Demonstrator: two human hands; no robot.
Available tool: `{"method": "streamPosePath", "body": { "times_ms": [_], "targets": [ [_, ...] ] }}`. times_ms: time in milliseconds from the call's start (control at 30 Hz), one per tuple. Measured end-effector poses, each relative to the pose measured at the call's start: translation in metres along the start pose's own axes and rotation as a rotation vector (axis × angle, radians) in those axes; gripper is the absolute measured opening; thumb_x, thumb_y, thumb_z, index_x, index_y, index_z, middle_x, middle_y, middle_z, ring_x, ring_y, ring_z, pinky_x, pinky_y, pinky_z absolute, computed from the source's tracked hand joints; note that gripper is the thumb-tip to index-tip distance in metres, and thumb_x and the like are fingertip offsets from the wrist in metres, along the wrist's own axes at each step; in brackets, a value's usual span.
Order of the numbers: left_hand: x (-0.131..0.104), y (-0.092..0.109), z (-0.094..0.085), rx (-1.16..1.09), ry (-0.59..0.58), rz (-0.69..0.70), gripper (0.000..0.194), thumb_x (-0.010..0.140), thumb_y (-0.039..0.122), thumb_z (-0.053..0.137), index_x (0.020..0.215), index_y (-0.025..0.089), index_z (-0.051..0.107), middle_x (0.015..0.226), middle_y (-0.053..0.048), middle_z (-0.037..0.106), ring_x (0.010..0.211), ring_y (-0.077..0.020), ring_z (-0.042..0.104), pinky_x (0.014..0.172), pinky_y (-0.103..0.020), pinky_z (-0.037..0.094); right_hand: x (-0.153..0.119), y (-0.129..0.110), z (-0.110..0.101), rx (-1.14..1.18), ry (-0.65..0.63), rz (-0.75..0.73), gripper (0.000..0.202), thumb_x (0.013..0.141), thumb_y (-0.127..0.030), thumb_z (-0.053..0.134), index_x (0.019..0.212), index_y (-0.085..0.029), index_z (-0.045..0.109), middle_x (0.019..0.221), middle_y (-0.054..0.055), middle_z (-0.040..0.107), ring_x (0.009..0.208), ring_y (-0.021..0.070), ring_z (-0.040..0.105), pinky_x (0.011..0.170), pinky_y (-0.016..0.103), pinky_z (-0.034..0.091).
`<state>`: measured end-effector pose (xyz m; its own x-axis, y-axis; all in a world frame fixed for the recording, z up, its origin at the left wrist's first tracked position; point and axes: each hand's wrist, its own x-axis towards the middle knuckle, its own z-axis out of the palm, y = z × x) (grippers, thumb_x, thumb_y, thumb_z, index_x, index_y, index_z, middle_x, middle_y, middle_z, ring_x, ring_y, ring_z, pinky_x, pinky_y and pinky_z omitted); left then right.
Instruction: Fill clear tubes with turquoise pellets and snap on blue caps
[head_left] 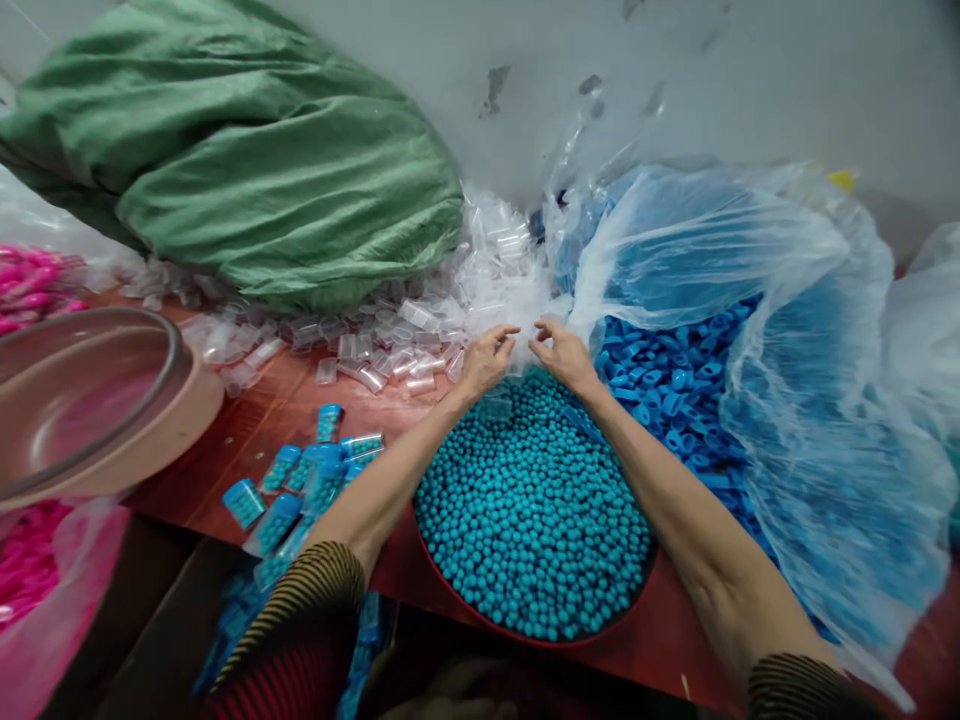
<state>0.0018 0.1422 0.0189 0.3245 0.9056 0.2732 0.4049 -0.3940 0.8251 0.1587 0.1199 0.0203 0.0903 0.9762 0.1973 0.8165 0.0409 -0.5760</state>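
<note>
Now | containers (420,318): clear, jumbled | beads (532,520): turquoise, round | left hand (486,362), right hand (566,358): fingers curled; pinching: can't tell

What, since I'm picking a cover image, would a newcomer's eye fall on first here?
Probably the turquoise beads filling the red basin at front centre, with the left hand and right hand near its far edge. Next, perhaps, the big green bundle at upper left, beside scattered clear containers. To the right, blue pieces lie heaped amid translucent sheeting.

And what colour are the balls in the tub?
The balls are turquoise, seen in the head view.
</note>
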Motion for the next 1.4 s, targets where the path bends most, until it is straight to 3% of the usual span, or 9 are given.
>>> {"method": "streamPosePath", "body": {
  "times_ms": [100,200,333,500,600,667,833,1100,1400],
  "targets": [
    [-0.012,0.006,0.004,0.004,-0.009,0.037,0.033,0.083,0.018,0.047,0.114,0.014,0.06,0.099,-0.007,0.068,0.09,-0.0167,0.062,0.086,-0.03,0.047,-0.007,0.005,-0.001,0.075,0.007,-0.04,0.031,0.082,-0.024,0.046,0.104,-0.016,0.066,0.099,0.008,0.071,0.094,0.0204,0.064,0.088,0.033,0.046],
    [-0.021,0.005,0.002,0.016,0.016,0.044,0.034,0.084,0.018,0.047,0.116,0.013,0.058,0.104,-0.009,0.067,0.097,-0.0184,0.061,0.09,-0.033,0.046,-0.004,0.001,-0.008,0.15,0.035,0.071,0.03,0.082,-0.022,0.042,0.096,-0.016,0.068,0.089,0.006,0.072,0.084,0.0183,0.065,0.082,0.031,0.048],
    [-0.031,0.001,-0.008,0.021,0.154,0.032,0.031,0.085,0.014,0.042,0.112,0.013,0.058,0.104,-0.009,0.067,0.098,-0.0181,0.061,0.091,-0.034,0.046,0.0,-0.015,-0.026,0.09,0.132,0.108,0.03,0.083,-0.025,0.044,0.094,-0.014,0.069,0.092,0.009,0.071,0.087,0.0213,0.064,0.082,0.033,0.046],
    [-0.068,0.0,-0.027,0.073,0.251,0.1,0.024,0.089,0.018,0.042,0.105,0.015,0.06,0.103,-0.008,0.066,0.097,-0.0172,0.061,0.087,-0.031,0.048,-0.046,-0.02,-0.045,-0.003,-0.068,-0.072,0.027,0.084,-0.026,0.048,0.102,-0.016,0.066,0.097,0.008,0.07,0.088,0.0203,0.063,0.081,0.031,0.046],
    [-0.098,0.004,-0.032,0.199,0.158,0.145,0.022,0.091,0.02,0.042,0.103,0.016,0.06,0.098,-0.007,0.066,0.093,-0.0173,0.06,0.084,-0.031,0.048,-0.088,-0.019,-0.04,-0.2,-0.212,-0.133,0.03,0.085,-0.029,0.052,0.111,-0.018,0.062,0.104,0.009,0.068,0.095,0.0222,0.061,0.08,0.031,0.046],
    [-0.113,0.009,-0.031,0.365,0.001,0.176,0.023,0.09,0.023,0.046,0.107,0.018,0.059,0.099,-0.007,0.064,0.094,-0.0194,0.059,0.085,-0.033,0.047,-0.109,-0.02,-0.029,-0.357,-0.263,-0.158,0.038,0.086,-0.031,0.054,0.12,-0.017,0.057,0.11,0.011,0.064,0.098,0.0245,0.06,0.078,0.031,0.046],
    [-0.122,0.022,-0.019,0.763,-0.33,0.093,0.037,0.085,0.031,0.055,0.12,0.018,0.054,0.106,-0.009,0.06,0.098,-0.0239,0.054,0.085,-0.036,0.045,-0.119,-0.022,-0.005,-0.503,-0.313,-0.185,0.046,0.088,-0.027,0.051,0.132,-0.015,0.046,0.112,0.014,0.059,0.095,0.0243,0.058,0.076,0.031,0.045],
    [-0.129,0.022,-0.02,0.877,-0.313,-0.002,0.034,0.083,0.028,0.057,0.116,0.019,0.055,0.104,-0.011,0.058,0.098,-0.0272,0.052,0.084,-0.039,0.042,-0.133,-0.013,-0.019,-0.355,-0.221,-0.193,0.032,0.09,-0.02,0.045,0.12,-0.02,0.056,0.096,0.008,0.054,0.082,0.0196,0.055,0.067,0.027,0.043],
    [-0.131,0.034,-0.05,0.636,-0.432,0.057,0.038,0.082,0.017,0.053,0.119,0.018,0.049,0.091,-0.008,0.064,0.085,-0.0228,0.062,0.075,-0.031,0.047,-0.171,-0.05,-0.046,-0.424,-0.254,-0.282,0.021,0.09,-0.012,0.037,0.095,-0.017,0.057,0.092,0.009,0.052,0.076,0.018,0.051,0.06,0.026,0.038]
  ]
}}
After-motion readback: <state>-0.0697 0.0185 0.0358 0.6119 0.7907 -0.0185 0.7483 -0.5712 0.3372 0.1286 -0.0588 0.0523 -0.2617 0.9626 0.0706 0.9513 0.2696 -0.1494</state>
